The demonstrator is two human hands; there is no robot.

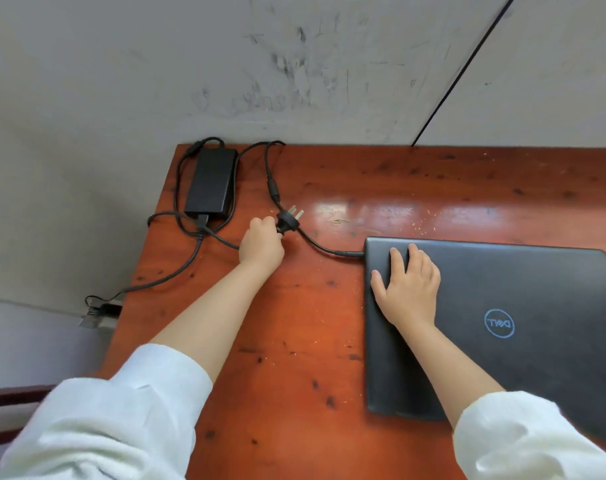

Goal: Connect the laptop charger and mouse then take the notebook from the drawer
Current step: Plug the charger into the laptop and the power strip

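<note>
A closed black laptop (523, 327) lies on the right of the red-brown wooden desk (294, 341). A thin black charger cable (324, 248) is plugged into its left edge. The black power brick (209, 181) rests at the desk's far left corner with its cords looped around it. My left hand (261, 245) grips the black three-pin wall plug (289, 220), prongs pointing up and away. My right hand (407, 285) lies flat, fingers spread, on the laptop lid's near-left corner. No mouse, drawer or notebook is in view.
A grey scuffed wall (294, 71) runs right behind the desk. A power strip (99, 315) sits on the floor off the desk's left edge, with a black cord running down to it. The desk's left edge is close to my left arm.
</note>
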